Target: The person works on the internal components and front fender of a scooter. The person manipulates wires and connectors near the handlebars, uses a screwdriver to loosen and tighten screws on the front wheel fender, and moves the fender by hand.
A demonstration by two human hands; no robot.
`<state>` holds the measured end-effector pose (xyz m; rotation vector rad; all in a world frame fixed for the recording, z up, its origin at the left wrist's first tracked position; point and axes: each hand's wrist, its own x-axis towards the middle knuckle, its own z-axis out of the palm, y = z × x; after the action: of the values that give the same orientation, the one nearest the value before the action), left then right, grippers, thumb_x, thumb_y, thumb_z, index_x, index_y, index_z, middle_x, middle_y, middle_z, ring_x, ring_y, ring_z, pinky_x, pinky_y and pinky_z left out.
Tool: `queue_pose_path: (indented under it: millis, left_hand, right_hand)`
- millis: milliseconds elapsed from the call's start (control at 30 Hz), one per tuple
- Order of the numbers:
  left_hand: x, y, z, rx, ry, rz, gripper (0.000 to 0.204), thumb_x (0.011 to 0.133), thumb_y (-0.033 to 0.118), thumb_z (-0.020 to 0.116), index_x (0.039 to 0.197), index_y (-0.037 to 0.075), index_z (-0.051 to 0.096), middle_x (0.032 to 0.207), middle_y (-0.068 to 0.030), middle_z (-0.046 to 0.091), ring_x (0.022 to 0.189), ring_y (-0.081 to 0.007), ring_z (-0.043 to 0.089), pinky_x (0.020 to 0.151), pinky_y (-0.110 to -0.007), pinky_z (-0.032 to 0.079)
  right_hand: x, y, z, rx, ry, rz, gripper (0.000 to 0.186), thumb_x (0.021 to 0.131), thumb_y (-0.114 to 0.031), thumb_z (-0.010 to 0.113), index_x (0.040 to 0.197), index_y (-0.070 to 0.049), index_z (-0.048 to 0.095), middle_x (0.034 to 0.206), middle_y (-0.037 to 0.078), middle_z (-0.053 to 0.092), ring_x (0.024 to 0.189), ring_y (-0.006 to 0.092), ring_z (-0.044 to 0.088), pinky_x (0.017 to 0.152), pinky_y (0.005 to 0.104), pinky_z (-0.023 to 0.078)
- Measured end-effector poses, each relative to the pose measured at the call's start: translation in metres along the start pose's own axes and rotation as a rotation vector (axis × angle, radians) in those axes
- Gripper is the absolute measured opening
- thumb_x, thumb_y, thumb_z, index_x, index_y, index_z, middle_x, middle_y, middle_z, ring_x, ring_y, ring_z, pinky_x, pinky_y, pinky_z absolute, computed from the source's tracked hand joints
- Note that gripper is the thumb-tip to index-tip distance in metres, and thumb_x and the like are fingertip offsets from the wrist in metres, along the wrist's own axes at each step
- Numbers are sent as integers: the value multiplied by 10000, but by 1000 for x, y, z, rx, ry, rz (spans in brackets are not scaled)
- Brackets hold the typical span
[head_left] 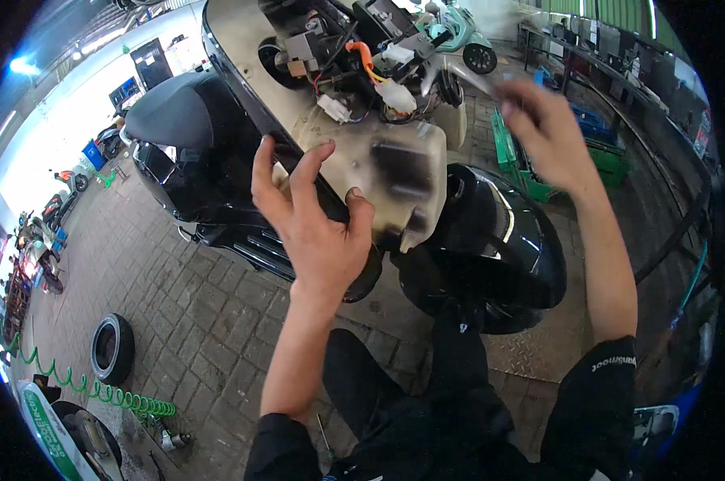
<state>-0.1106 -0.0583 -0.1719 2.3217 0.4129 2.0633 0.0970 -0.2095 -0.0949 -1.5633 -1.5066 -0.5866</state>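
Observation:
My left hand (314,228) has its fingers spread and curved at the long black body panel (249,92) of a partly dismantled scooter, near the beige inner housing (346,156) with dark smudges. My right hand (547,140) is closed on a blurred metal tool (467,76), apparently a wrench, raised at the right of the exposed electrical assembly. That assembly has white connectors (394,95), an orange cable (360,56) and several dark wires. Below the housing sits a glossy black front fender section (515,248).
A black seat (170,120) is at left. A loose tyre (112,349) and green coiled hose (138,401) lie lower left. Green crates (603,164) and metal railing (667,240) stand right. Other scooters (467,36) are parked behind and along the left.

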Motion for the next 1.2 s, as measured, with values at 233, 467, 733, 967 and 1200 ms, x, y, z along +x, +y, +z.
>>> queue_pose_path:
  millis: [233, 467, 733, 967, 1200]
  left_hand:
    - [95, 28, -23, 229, -196, 369, 459, 651, 200, 754, 1076, 137, 593, 1207, -103, 502, 1123, -314, 478, 963, -422, 363]
    - [141, -9, -12, 501, -245, 342, 397, 709, 175, 691, 1092, 163, 590, 1245, -99, 482, 1154, -326, 464, 974, -420, 363]
    - [131, -34, -9, 328, 1, 202, 449, 705, 32, 511, 1150, 85, 535, 1263, -188, 438, 1205, -346, 409, 999, -420, 344]
    - [118, -56, 0, -72, 112, -9, 460, 787, 12, 499, 1237, -2, 405, 1242, -203, 430, 1203, -269, 413, 983, -375, 361]
    - [115, -53, 2, -105, 101, -24, 439, 789, 9, 518, 1216, -10, 418, 1234, -210, 453, 1172, -266, 455, 936, -341, 404]
  right_hand:
    - [-46, 46, 12, 130, -152, 185, 244, 858, -17, 492, 1090, 14, 561, 834, 194, 615, 800, 279, 624, 709, 358, 463]
    - [-45, 60, 64, 92, -153, 262, 253, 848, -122, 506, 1059, 7, 565, 877, 254, 612, 861, 418, 588, 754, 457, 465]
    - [-37, 81, 92, 197, 2, 195, 273, 808, -105, 510, 1039, 12, 596, 878, 242, 624, 847, 386, 614, 767, 424, 474]
    - [-46, 84, 100, 234, 77, 133, 275, 784, -42, 506, 1039, 13, 594, 904, 220, 603, 841, 381, 595, 755, 406, 464]
    - [-14, 93, 108, 36, -28, -134, 357, 790, -25, 537, 1145, -54, 565, 914, 172, 573, 828, 384, 569, 723, 431, 469]
